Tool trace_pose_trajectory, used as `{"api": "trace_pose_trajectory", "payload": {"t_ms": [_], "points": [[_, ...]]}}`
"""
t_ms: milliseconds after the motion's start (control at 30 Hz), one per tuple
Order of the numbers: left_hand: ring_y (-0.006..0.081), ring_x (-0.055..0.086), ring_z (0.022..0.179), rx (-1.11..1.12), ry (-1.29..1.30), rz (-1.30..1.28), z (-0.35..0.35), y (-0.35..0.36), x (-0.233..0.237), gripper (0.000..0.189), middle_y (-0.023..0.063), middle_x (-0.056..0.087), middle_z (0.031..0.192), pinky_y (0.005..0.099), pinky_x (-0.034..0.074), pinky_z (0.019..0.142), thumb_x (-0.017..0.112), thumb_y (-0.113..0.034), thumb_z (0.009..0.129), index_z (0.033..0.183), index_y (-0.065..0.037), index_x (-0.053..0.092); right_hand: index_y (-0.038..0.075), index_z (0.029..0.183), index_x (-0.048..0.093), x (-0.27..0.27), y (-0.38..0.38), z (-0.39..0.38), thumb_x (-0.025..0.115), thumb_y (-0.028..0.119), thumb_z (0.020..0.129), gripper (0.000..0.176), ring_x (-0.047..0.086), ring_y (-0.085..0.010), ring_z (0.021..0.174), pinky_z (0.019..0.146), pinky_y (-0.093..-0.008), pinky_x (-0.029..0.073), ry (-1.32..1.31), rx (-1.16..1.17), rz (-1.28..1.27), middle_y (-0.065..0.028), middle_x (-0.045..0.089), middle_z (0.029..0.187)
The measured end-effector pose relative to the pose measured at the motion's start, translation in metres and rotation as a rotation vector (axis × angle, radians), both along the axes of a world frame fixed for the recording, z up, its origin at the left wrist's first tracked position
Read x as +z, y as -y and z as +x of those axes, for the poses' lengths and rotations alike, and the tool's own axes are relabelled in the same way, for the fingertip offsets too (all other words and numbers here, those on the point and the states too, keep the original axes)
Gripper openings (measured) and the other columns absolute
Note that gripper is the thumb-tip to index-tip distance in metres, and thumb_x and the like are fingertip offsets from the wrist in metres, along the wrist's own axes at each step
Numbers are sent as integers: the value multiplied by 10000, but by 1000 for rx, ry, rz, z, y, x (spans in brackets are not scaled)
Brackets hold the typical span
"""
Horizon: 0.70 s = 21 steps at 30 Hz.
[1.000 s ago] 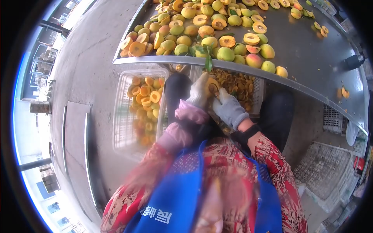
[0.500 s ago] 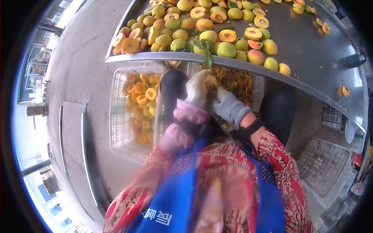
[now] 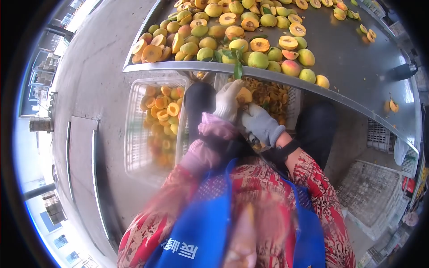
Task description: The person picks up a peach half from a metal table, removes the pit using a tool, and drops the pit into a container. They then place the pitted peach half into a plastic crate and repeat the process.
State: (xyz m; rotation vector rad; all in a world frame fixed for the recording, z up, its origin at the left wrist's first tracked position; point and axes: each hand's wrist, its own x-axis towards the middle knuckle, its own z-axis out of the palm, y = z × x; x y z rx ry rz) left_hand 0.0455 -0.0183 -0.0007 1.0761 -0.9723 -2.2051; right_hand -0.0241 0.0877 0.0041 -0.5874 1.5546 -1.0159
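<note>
My left hand (image 3: 228,100), in a whitish glove, is closed on a yellow-orange fruit half (image 3: 244,95) above the space between my knees. Just to its right and slightly lower, my right hand (image 3: 260,124), in a grey-white glove, has its fingers curled near the fruit; what it holds, if anything, is hidden. Beneath both hands a crate (image 3: 292,107) holds many small brownish-orange pieces. At the left stands a white crate (image 3: 129,134) with pitted fruit halves (image 3: 173,109) in it.
A metal table (image 3: 357,58) ahead bears many whole and halved fruits (image 3: 258,59), and its raised edge (image 3: 201,66) runs just beyond my hands. A dark bottle (image 3: 404,71) lies at its right. A dirty white crate (image 3: 368,192) stands on the floor at the lower right.
My right hand has moved slightly down and away from the fruit. The fruit in my left hand now shows a smooth yellow surface instead of its darker centre. The view has shifted slightly.
</note>
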Motion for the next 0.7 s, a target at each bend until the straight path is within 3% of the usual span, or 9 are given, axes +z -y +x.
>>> {"api": "trace_pose_trajectory", "payload": {"t_ms": [133,233,333,367,433,500,600,633,700], "points": [[129,570,624,129,115,-154,-4,-9,-2,379,70,646,771,239,440,563,648,-310,900,1056,35,621,-34,1072,592,-29,2,1,551,217,852,337,656,-354,876,744,-400,506,-30,-78,-3,-246,656,951],[140,578,627,65,164,-153,4,-7,-5,377,85,659,794,249,443,560,664,-317,888,1015,37,638,-38,1021,614,-3,-5,-2,545,283,857,367,660,-364,835,711,-395,513,-406,135,-94,-265,652,934],[163,607,662,-38,227,-156,3,-7,5,378,120,677,871,269,481,615,677,-305,877,1019,44,656,-53,943,615,19,-1,-16,537,268,863,340,671,-351,758,672,-388,522,-338,334,128,-248,654,867],[149,612,656,-53,243,-191,3,-11,12,323,96,684,834,262,488,629,677,-279,865,953,31,682,-41,863,606,31,-2,-20,525,238,879,291,640,-281,564,515,-358,499,-196,346,135,-178,636,751],[135,617,650,-66,260,-231,6,-14,11,275,72,692,797,256,495,644,677,-254,854,887,18,707,-16,821,593,32,-5,-28,528,223,881,255,591,-229,496,447,-331,451,-70,357,153,-131,601,702],[159,628,692,-237,185,-1153,14,-13,0,256,83,689,847,279,509,652,673,-241,846,904,8,690,45,801,561,25,-13,-33,533,204,892,185,428,-100,384,334,-252,308,250,292,147,0,478,600],[174,632,724,-326,72,-1268,17,-13,-1,220,94,688,886,304,514,668,662,-216,846,904,-5,677,72,858,546,21,-23,-34,547,231,903,166,344,-57,371,334,-219,266,555,214,129,46,408,575],[174,632,724,-324,76,-1265,17,-14,2,220,94,688,886,304,514,668,662,-216,846,904,-5,677,72,858,546,23,-26,-34,547,231,903,166,344,-57,371,334,-219,266,557,217,133,46,408,575],[173,632,718,-393,274,-132,13,-16,31,205,96,691,887,306,514,681,660,-209,844,911,-16,680,101,904,534,32,-31,-31,546,237,920,137,272,-25,367,327,-194,218,722,176,126,74,368,563]]}}
